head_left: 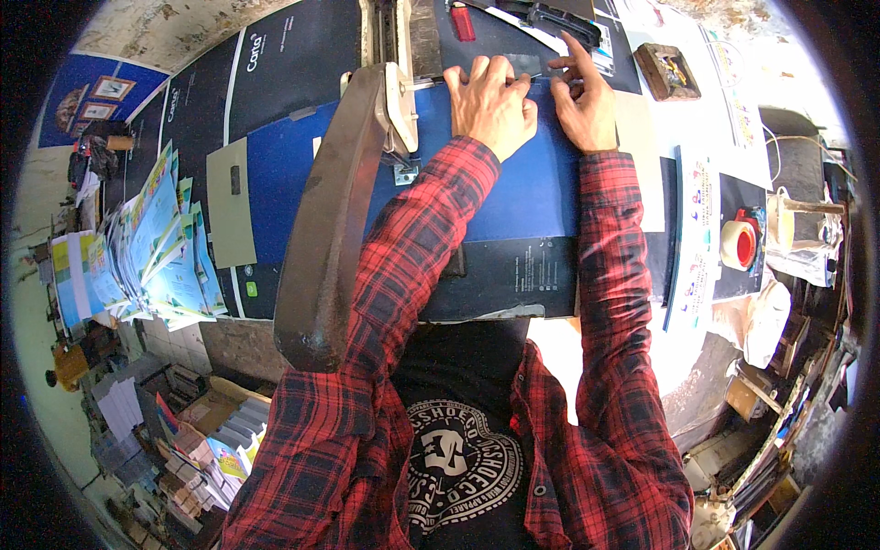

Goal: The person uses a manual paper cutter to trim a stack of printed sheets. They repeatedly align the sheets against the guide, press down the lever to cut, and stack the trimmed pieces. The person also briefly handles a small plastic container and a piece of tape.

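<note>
A wide blue sheet lies across the dark bench top, passing under a metal bench tool with a long brown lever. My left hand is closed at the far edge of this sheet, just right of the tool's metal head. Its curled fingers press down there; the fingertips are hidden. My right hand is by the sheet's far right edge, holding nothing I can see, with the index finger stretched out and the others bent. Between the hands is a small clear piece, perhaps plastic.
Fanned printed papers spread at the left bench edge. Beyond my hands lie a red object and a black tool. To the right are a small wooden box, a printed strip stack and a tape roll.
</note>
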`<state>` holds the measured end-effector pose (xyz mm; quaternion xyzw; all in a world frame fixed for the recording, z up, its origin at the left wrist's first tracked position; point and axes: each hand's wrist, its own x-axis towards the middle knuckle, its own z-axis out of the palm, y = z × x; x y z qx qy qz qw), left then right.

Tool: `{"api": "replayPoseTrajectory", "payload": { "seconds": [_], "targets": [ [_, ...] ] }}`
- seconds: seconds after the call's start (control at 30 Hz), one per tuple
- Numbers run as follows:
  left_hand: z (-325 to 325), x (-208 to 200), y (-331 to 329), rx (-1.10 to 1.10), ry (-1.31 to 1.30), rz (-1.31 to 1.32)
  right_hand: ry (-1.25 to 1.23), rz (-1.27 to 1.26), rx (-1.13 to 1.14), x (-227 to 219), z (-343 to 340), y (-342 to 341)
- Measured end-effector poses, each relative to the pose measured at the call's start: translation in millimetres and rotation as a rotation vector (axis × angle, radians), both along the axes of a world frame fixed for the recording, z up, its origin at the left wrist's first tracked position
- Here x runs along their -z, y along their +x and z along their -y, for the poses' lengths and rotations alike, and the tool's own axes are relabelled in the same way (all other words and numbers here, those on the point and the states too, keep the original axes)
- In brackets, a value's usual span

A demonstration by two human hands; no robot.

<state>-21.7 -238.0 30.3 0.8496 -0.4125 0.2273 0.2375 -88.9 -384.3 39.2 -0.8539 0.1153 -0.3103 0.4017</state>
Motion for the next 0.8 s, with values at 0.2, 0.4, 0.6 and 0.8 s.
{"api": "replayPoseTrajectory", "payload": {
  "seconds": [0.2, 0.4, 0.6, 0.8],
  "targets": [
    [0.1, -0.4, -0.4, 0.01, -0.012, -0.01, -0.004, 0.102, -0.085, -4.6, -3.2, -5.2],
    [-0.6, -0.3, 0.4, 0.003, -0.019, -0.027, -0.191, 0.035, -0.058, -7.3, -8.7, -3.0],
    [0.4, -1.8, 0.3, -0.017, -0.015, -0.043, -0.156, 0.042, -0.061, -8.0, -8.0, -3.7],
    [-0.9, -3.6, -0.1, -0.032, -0.007, -0.066, -0.141, 0.054, -0.063, -5.8, -7.9, -1.9]
  ]
}}
